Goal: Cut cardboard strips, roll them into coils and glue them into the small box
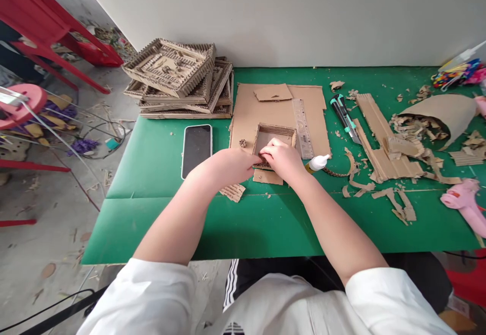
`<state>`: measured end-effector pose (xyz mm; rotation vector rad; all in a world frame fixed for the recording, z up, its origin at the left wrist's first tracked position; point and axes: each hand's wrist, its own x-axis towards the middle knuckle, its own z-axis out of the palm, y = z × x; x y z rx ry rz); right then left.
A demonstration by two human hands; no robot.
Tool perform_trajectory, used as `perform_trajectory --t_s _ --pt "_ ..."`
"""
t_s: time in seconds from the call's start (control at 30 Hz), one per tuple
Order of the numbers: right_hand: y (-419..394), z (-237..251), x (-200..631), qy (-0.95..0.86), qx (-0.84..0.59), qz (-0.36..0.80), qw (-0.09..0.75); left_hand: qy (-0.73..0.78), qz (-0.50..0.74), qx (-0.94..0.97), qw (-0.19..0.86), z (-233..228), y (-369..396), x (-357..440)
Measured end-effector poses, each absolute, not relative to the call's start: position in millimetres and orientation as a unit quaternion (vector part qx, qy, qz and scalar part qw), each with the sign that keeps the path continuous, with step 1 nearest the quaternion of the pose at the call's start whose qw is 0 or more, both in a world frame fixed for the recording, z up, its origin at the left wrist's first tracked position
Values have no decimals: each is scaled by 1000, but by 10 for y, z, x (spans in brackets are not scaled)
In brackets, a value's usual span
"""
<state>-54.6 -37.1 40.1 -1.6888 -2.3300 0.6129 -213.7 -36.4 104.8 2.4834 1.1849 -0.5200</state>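
Note:
A small open cardboard box [274, 126] lies on a larger cardboard sheet [243, 107]. My left hand [233, 164] is closed at the box's near left corner, its fingertips against the near wall. My right hand [281, 159] reaches over the near side, with its fingers pressed together on that same wall. The fingertips partly cover the wall, so any small piece between them is hidden. Just below the hands lies a small cardboard strip [268, 176]. A clear ruler [302, 127] is to the right of the box, and a white-capped glue bottle [317, 163] lies near my right wrist.
Stacked corrugated cardboard trays [170, 67] stand at the back left. A phone [197, 148] lies left of the sheet. To the right are a utility knife [345, 117], cardboard strips [383, 132], a cardboard cone [444, 115] with scraps and a pink glue gun [463, 201].

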Motion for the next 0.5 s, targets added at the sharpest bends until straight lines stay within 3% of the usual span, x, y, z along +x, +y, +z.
perform_trajectory --t_s 0.1,0.37,0.5 --pt "-379 394 -561 -782 -583 200 88 410 -237 864 172 1013 -380 -2080" --pt "-372 369 -582 -769 -606 184 84 417 -218 866 171 937 -352 -2096" --pt "-469 372 -617 -809 -571 90 106 401 -198 882 148 872 -319 -2092"
